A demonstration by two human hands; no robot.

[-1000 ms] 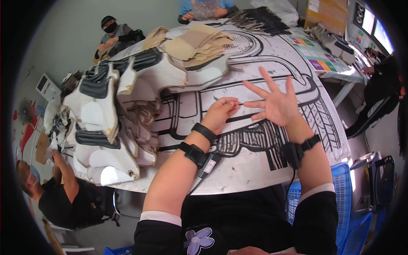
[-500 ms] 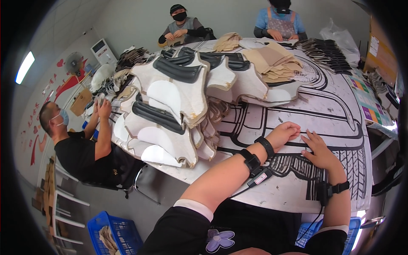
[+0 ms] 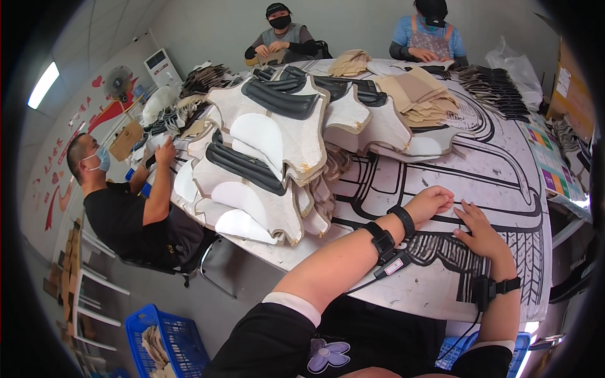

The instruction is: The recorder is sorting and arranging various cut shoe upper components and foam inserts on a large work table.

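Observation:
My left hand [image 3: 430,203] lies over the tabletop with its fingers curled in, and nothing shows in it. Just to its right, my right hand [image 3: 477,230] rests on the table with fingers apart and holds nothing. The fingertips of the two hands are close together. Both forearms wear black straps with small devices, and a cable runs from each. Left of my hands rises a tall pile of off-white shaped panels [image 3: 277,142] with white rounded patches and black ribbed padding [image 3: 280,101]. I touch none of them.
The table [image 3: 435,176] carries black line drawings. Farther back lie beige folded pieces [image 3: 416,94] and a row of dark pieces [image 3: 495,91]. One person [image 3: 126,208] sits at left; two others work across the table. A blue basket [image 3: 189,340] stands on the floor.
My view has shifted slightly, so the scene sits a little farther right. My hands keep nearly the same pose on the table. The person at left has moved their hands slightly.

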